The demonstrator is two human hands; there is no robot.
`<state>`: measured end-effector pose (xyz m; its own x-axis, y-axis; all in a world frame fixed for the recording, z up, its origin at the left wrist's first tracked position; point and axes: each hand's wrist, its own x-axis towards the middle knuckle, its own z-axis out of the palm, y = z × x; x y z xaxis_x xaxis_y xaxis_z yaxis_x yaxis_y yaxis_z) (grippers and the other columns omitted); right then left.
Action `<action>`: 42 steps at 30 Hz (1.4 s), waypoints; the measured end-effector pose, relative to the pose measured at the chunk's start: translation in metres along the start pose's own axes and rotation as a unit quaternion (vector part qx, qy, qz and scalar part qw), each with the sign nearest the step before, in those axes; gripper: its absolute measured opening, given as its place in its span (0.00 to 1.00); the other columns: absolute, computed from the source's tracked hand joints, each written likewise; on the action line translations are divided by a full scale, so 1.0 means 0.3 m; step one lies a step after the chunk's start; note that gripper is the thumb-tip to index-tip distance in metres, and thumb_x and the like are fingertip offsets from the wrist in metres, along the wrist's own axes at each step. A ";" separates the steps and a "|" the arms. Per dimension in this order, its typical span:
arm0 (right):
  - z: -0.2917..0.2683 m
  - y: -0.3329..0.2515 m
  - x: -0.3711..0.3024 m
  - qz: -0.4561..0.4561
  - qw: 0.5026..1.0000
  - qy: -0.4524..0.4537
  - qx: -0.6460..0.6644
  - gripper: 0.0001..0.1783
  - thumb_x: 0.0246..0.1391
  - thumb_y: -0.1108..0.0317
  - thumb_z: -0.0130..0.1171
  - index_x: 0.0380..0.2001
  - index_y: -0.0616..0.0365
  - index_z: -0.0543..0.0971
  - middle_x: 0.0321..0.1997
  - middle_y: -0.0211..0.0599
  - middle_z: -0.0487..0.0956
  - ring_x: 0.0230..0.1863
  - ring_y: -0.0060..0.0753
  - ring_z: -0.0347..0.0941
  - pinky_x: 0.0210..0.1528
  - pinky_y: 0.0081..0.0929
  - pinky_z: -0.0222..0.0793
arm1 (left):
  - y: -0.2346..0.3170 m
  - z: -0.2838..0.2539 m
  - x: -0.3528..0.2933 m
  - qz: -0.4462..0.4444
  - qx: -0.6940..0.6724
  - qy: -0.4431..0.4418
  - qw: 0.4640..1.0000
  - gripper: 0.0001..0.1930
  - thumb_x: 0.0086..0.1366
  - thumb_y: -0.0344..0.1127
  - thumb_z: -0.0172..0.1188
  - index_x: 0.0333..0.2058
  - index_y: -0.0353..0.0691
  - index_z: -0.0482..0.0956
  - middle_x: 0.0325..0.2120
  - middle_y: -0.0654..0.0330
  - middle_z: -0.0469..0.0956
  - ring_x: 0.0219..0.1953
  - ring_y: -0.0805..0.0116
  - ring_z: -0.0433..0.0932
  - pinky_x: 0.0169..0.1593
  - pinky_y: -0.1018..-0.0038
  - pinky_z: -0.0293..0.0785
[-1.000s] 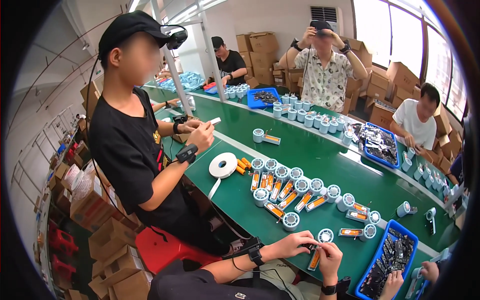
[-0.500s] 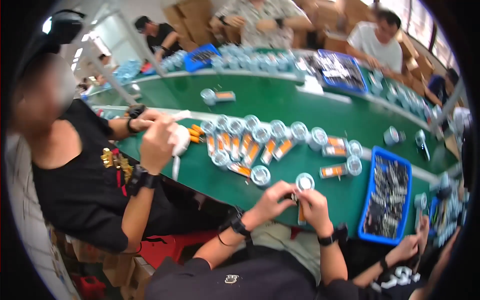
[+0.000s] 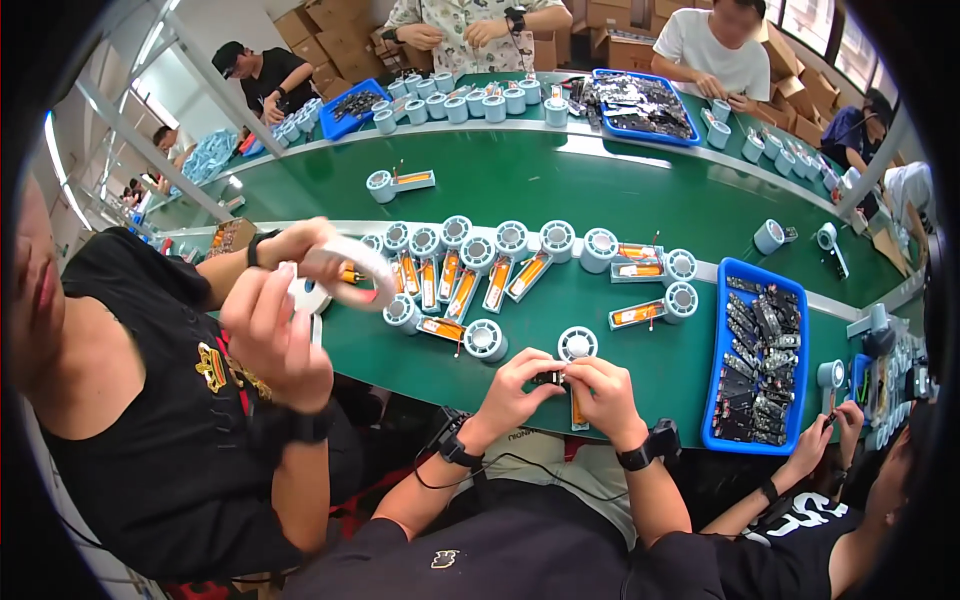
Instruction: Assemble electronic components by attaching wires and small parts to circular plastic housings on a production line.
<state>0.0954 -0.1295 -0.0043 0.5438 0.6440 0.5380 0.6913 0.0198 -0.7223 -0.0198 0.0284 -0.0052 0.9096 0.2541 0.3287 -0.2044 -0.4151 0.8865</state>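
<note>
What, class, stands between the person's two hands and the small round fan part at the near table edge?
Nothing visible: the left hand and right hand already pinch a small dark piece just below the round fan part.

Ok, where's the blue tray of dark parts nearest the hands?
In the head view, the blue tray sits on the green table just to the right of the right hand, at the near edge.

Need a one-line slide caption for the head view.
Left hand and right hand pinch a small part beside a round white fan on the green bench.
</note>
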 end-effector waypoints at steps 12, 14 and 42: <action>-0.020 0.009 0.004 -0.028 0.999 0.001 -0.036 0.06 0.50 0.76 0.68 0.33 0.58 0.84 0.32 0.37 0.84 0.28 0.42 0.82 0.30 0.32 0.77 | -0.011 0.018 0.005 -0.002 -0.018 0.009 1.000 0.20 0.53 0.21 0.74 0.47 0.35 0.84 0.42 0.56 0.81 0.45 0.65 0.83 0.47 0.73 0.82; -0.021 0.012 0.016 -0.054 0.998 0.001 -0.041 0.07 0.49 0.76 0.68 0.34 0.57 0.85 0.32 0.37 0.85 0.28 0.43 0.81 0.29 0.33 0.77 | -0.014 0.014 0.005 0.007 -0.001 0.000 1.000 0.20 0.53 0.20 0.74 0.46 0.35 0.85 0.41 0.55 0.81 0.44 0.64 0.83 0.46 0.72 0.82; -0.033 -0.009 -0.025 0.193 0.961 -0.041 0.193 0.13 0.54 0.78 0.68 0.45 0.64 0.83 0.35 0.39 0.84 0.25 0.22 0.78 0.29 0.21 0.72 | 0.024 0.059 0.042 0.105 0.139 0.102 0.979 0.18 0.51 0.19 0.73 0.42 0.36 0.86 0.38 0.54 0.83 0.40 0.58 0.84 0.42 0.69 0.82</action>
<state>0.0942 -0.1420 -0.0022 0.6740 0.7180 0.1739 0.2090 0.0405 -0.9771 -0.0033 0.0131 -0.0004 0.7612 0.2946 0.5778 -0.2473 -0.6917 0.6785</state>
